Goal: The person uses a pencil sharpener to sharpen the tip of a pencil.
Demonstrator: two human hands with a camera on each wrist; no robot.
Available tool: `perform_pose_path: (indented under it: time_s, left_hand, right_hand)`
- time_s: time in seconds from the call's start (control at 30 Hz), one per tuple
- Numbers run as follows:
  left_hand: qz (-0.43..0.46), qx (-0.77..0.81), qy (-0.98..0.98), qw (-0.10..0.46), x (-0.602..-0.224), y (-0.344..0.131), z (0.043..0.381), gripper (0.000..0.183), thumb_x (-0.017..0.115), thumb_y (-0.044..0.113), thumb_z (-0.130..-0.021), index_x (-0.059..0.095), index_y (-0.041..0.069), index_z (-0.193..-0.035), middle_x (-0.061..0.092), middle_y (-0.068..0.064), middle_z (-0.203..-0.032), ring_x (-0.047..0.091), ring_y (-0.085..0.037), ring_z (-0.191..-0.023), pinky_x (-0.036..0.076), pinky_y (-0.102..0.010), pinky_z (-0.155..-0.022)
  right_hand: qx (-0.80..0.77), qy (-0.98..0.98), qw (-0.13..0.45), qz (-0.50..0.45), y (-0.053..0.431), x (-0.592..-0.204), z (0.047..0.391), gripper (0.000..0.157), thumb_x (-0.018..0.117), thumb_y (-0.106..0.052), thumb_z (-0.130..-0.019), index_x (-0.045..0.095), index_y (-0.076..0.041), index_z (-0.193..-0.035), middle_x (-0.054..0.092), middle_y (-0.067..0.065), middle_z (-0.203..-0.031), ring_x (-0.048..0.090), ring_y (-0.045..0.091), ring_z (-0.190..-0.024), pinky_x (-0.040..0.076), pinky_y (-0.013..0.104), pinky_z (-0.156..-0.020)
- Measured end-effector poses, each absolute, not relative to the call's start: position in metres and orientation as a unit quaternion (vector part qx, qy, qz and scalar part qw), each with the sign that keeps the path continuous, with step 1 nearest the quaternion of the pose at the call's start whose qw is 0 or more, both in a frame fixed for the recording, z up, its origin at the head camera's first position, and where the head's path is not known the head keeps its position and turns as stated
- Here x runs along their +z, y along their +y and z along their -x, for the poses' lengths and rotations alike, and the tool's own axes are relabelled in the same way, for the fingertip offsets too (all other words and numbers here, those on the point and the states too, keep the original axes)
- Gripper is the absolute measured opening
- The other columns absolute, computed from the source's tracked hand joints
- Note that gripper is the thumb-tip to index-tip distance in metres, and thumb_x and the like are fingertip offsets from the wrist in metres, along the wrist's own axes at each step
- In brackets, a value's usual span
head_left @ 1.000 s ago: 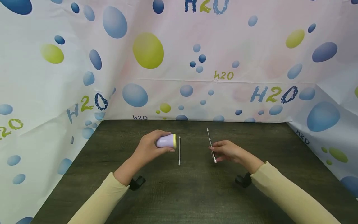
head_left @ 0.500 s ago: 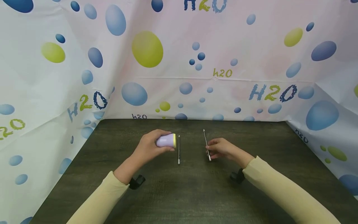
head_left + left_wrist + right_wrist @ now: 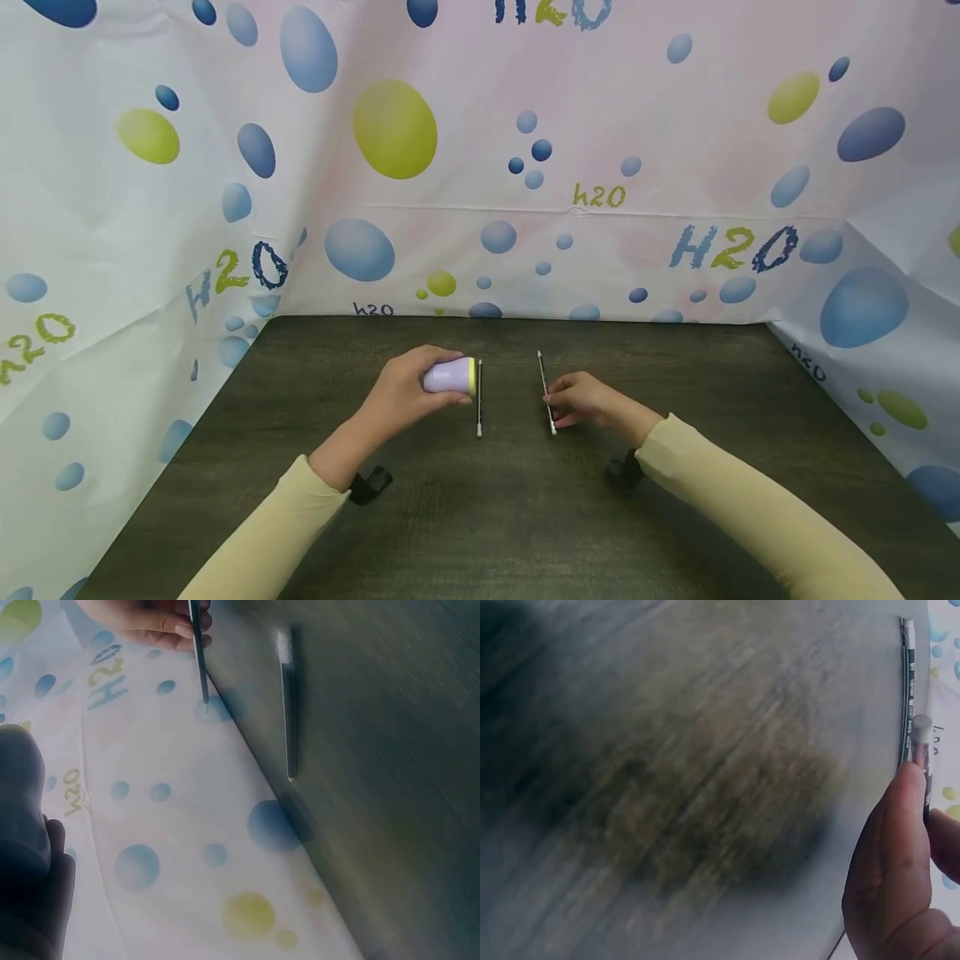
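In the head view, my left hand point(image 3: 401, 390) grips a small lavender cup-like thing point(image 3: 447, 376) on its side, its yellow-rimmed end facing right. Whether it is hollow cannot be seen. Just beyond that end, a dark pencil point(image 3: 479, 404) with a white eraser end lies on the table, pointing away from me. To its right, my right hand point(image 3: 588, 400) pinches a second pencil point(image 3: 542, 372) near its eraser end, the tip pointing away. The right wrist view shows the held pencil's white eraser point(image 3: 922, 729) above the fingers and the lying pencil point(image 3: 909, 682) behind it.
The dark wooden table point(image 3: 480, 525) spreads under both hands. White sheeting point(image 3: 480, 167) with blue and green bubbles and H2O lettering stands behind the table and at both sides. Black straps point(image 3: 370, 485) show at the wrists.
My right hand has moved left with its pencil, nearer the lying pencil, and the held pencil leans less. My left hand stays almost in place, still holding the lavender thing.
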State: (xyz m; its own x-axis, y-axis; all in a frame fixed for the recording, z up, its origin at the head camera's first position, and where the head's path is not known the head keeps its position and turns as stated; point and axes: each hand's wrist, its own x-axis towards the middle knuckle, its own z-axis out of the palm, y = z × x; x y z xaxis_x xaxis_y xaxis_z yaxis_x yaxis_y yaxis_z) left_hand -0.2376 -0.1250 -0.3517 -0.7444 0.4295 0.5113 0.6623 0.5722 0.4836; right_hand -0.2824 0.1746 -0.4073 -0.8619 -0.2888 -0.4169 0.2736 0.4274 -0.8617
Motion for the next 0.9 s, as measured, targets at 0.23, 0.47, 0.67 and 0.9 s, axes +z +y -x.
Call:
perform_pose_path:
  time_s: [0.23,0.47,0.67,0.9]
  left_hand:
    - [0.309,-0.341,-0.872,0.166,-0.3522,-0.1246,0.2392,0.052,0.091,0.017,-0.076,0.071,0.002,-0.122,0.075,-0.013,-0.115,0.069,-0.023,-0.09,0.054,-0.032,-0.072]
    - [0.305,-0.34,-0.875,0.16,-0.3513,-0.1236,0.2407,0.052,0.091,0.018,-0.077,0.071,0.002,-0.122,0.075,-0.013,-0.116,0.069,-0.024,-0.092,0.055,-0.034,-0.073]
    - [0.298,-0.338,-0.88,0.151,-0.3502,-0.1229,0.2399,0.052,0.09,0.018,-0.077,0.071,0.003,-0.123,0.075,-0.013,-0.117,0.069,-0.024,-0.093,0.054,-0.034,-0.074]
    - [0.3,-0.337,-0.88,0.149,-0.3508,-0.1215,0.2394,0.052,0.09,0.018,-0.077,0.071,0.003,-0.123,0.075,-0.014,-0.116,0.069,-0.024,-0.092,0.054,-0.034,-0.073]
  right_hand:
    - [-0.522,0.809,0.27,-0.007,0.1725,-0.41,0.2843,0.041,0.054,-0.007,-0.105,0.048,0.014,-0.139,0.061,0.005,-0.092,0.06,0.012,-0.076,0.061,0.027,-0.07]
    - [-0.511,0.816,0.268,-0.01,0.1716,-0.4102,0.2881,0.04,0.056,-0.008,-0.105,0.051,0.013,-0.138,0.062,0.004,-0.091,0.061,0.011,-0.072,0.061,0.029,-0.069]
    - [-0.505,0.819,0.272,-0.016,0.1707,-0.407,0.2893,0.041,0.057,-0.01,-0.105,0.051,0.013,-0.138,0.062,0.002,-0.087,0.061,0.009,-0.07,0.06,0.026,-0.068]
    - [-0.5,0.825,0.264,-0.017,0.1695,-0.4111,0.2891,0.038,0.059,-0.009,-0.104,0.054,0.013,-0.135,0.063,0.004,-0.088,0.061,0.009,-0.069,0.06,0.025,-0.066]
